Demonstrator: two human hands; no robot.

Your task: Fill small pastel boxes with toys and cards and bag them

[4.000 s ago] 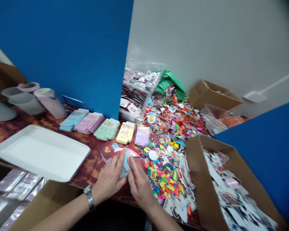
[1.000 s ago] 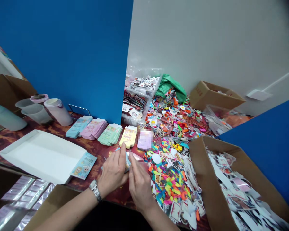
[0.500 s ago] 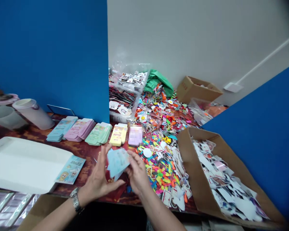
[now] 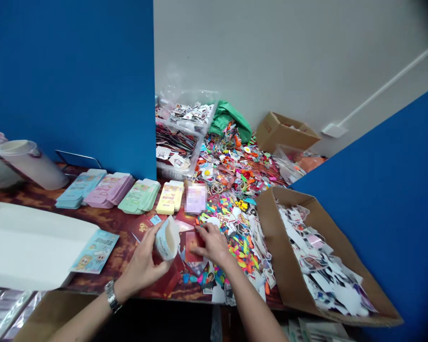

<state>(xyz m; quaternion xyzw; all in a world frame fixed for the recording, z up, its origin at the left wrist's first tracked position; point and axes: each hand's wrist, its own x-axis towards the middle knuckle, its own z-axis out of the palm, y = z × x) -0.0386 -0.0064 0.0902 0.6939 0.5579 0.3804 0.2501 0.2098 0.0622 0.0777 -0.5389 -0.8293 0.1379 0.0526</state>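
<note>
My left hand (image 4: 142, 261) is closed around a light blue paper packet (image 4: 167, 240), its mouth gaping toward the camera. My right hand (image 4: 217, 243) reaches over a red envelope (image 4: 192, 247), fingers and thumb apart; whether the fingertips touch it I cannot tell. More red envelopes (image 4: 166, 280) lie on the dark table below the packet. Just right of my right hand spreads a heap of small bright-coloured pieces (image 4: 240, 256) with stickers among them.
Stacks of blue cards (image 4: 81, 189), pink cards (image 4: 109, 190), green cards (image 4: 139, 196) and yellow cards (image 4: 170, 197) line the back. A white tray (image 4: 32, 247) stands left, beside a blue printed packet (image 4: 96, 251). The cardboard box (image 4: 278, 256) at right holds white cut-outs. Blue panels (image 4: 71, 85) border the table.
The blue packet, flat between both hands before, is now opened up in my left hand. My right hand has let go of it and moved right, over the red envelopes.
</note>
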